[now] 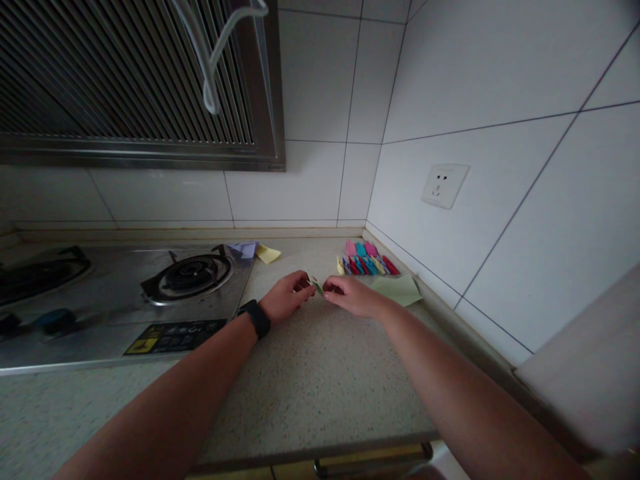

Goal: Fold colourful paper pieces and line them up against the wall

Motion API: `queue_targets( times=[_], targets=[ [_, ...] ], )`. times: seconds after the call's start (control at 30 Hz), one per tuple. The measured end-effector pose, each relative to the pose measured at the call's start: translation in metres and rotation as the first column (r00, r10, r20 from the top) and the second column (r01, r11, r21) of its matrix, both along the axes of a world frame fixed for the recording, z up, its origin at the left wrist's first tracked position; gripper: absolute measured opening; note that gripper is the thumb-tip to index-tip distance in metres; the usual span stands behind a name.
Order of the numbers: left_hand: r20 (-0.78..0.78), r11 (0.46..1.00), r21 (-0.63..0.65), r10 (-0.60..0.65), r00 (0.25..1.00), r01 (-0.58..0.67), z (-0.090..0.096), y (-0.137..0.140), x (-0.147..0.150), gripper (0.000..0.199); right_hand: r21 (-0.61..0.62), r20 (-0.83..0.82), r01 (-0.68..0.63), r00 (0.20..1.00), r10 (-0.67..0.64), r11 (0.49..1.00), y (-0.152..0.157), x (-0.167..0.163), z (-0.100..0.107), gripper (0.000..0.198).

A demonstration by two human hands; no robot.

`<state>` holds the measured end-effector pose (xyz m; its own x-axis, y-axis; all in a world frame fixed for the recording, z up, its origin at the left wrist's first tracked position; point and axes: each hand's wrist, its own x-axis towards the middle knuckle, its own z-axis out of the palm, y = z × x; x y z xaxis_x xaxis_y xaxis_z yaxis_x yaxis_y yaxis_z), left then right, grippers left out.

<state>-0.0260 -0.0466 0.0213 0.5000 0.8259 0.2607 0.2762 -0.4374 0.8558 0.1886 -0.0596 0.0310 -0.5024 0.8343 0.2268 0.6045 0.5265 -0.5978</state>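
Note:
Between my two hands, just above the speckled counter (320, 373), is a small folded piece of green paper (317, 285). My left hand (289, 292), with a black watch (256, 319) on its wrist, pinches the paper's left side. On the other side, the bent fingers of my right hand (347, 295) close on its right edge. Exact folds are too small to make out. Just beyond my right hand stand rows of small folded paper pieces (367, 265) in pink, blue, red, yellow and purple. A flat light green paper sheet (400, 289) lies beside my right wrist.
A gas stove (195, 273) fills the left side, with a range hood (150, 155) above it. Purple paper (245, 249) and yellow paper (268, 254) lie at the stove's back right corner. White tiled walls meet behind the counter; a socket (445, 186) is on the right one.

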Motion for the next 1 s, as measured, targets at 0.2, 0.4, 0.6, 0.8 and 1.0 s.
queue_targets(
  times=[0.2,0.4,0.6,0.8,1.0],
  targets=[
    [0.009,1.000,-0.020,-0.005,1.000,0.005,-0.001,0.000,0.000,0.025,-0.012,-0.007,0.011,1.000,-0.011,1.000,0.001,0.000,-0.001,0.018],
    [0.112,0.992,-0.129,0.000,0.994,0.014,-0.002,0.001,0.001,0.032,0.002,-0.020,0.034,0.999,-0.034,0.999,0.001,0.002,-0.002,0.018],
    [0.192,0.982,-0.190,0.060,0.980,-0.023,0.000,0.003,0.001,0.038,0.018,-0.048,0.018,0.999,-0.017,1.000,0.001,0.003,-0.003,0.017],
    [0.206,0.985,-0.166,0.084,0.975,-0.050,-0.004,0.009,0.000,0.030,0.076,-0.046,0.073,0.996,-0.070,0.994,0.004,0.005,-0.006,0.019],
    [0.156,0.989,-0.110,0.113,0.981,-0.097,-0.008,0.014,-0.001,0.024,0.121,-0.094,0.094,0.992,-0.083,0.988,0.009,0.006,-0.009,0.016]
  ],
)
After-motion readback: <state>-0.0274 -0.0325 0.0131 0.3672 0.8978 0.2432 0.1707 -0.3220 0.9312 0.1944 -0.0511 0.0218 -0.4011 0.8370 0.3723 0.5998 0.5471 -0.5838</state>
